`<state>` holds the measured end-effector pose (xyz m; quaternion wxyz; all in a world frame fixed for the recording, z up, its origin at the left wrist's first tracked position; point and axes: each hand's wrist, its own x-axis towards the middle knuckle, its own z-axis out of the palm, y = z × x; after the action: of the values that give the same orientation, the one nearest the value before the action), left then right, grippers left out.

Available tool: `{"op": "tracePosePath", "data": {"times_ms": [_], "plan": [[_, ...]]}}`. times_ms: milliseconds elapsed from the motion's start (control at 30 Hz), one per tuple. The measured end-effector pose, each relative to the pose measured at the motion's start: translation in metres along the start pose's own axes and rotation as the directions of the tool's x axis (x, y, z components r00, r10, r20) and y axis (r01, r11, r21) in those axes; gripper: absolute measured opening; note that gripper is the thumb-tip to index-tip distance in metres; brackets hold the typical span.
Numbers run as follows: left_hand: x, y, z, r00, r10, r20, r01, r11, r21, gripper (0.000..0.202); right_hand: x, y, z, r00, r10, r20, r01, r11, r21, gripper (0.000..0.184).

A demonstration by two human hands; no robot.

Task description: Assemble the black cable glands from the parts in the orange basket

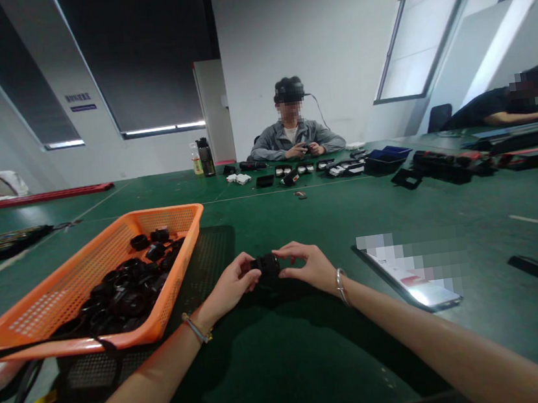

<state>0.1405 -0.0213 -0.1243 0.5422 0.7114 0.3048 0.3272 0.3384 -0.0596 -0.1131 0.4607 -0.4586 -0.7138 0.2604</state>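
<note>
Currently I have one small black part pinched between both hands, above the middle of the green tabletop. The fingers of my left hand clasp its left end, and those of my right hand grasp its right side (I cannot tell whether its underside meets the tabletop). To the left sits an orange basket, with a heap of black pieces inside. Right of my hands, well apart from the part, a shiny slab lies aslant, partly blurred out, and a black strip lies farther right. Across the tabletop sits a person in a grey jacket, with a dark bottle to one side and a blue tray to the other.
</note>
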Motion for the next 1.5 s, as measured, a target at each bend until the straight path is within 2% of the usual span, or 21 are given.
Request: {"op": "tracePosePath", "data": {"times_ms": [267, 400, 567, 767, 1000, 1300, 1500], "plan": [[0.0003, 0.0005, -0.0004, 1.000, 0.011, 0.005, -0.011, 1.000, 0.016, 0.018, -0.0005, -0.0034, -0.0007, 1.000, 0.001, 0.020, 0.000, 0.999, -0.052, 0.035], [0.0001, 0.0002, -0.0002, 1.000, 0.007, 0.000, -0.007, 1.000, 0.010, 0.018, -0.0012, -0.0033, 0.0018, 1.000, 0.013, -0.004, -0.013, 1.000, -0.003, 0.046], [0.0002, -0.0004, -0.0004, 1.000, 0.000, 0.001, 0.000, 1.000, -0.005, 0.018, -0.0016, -0.0049, 0.0020, 1.000, 0.005, 0.001, -0.005, 1.000, 0.010, 0.035], [0.0002, -0.0005, 0.0002, 1.000, -0.014, 0.000, 0.014, 1.000, -0.025, 0.021, -0.0011, -0.0025, 0.0023, 1.000, -0.020, -0.011, 0.020, 1.000, -0.020, 0.038], [-0.0005, 0.0005, 0.0002, 1.000, -0.017, -0.008, 0.017, 1.000, -0.024, 0.022, -0.0012, -0.0020, 0.0027, 1.000, 0.008, -0.010, -0.009, 0.997, -0.071, 0.037], [-0.0008, -0.0006, -0.0006, 1.000, -0.009, 0.002, 0.009, 1.000, -0.006, 0.021, -0.0023, -0.0043, 0.0014, 0.999, 0.043, -0.003, -0.043, 0.996, -0.072, 0.038], [-0.0008, 0.0002, -0.0003, 1.000, -0.001, 0.010, 0.001, 1.000, -0.001, 0.019, -0.0010, -0.0027, -0.0008, 0.999, 0.023, 0.042, -0.022, 1.000, -0.003, 0.041]]}}
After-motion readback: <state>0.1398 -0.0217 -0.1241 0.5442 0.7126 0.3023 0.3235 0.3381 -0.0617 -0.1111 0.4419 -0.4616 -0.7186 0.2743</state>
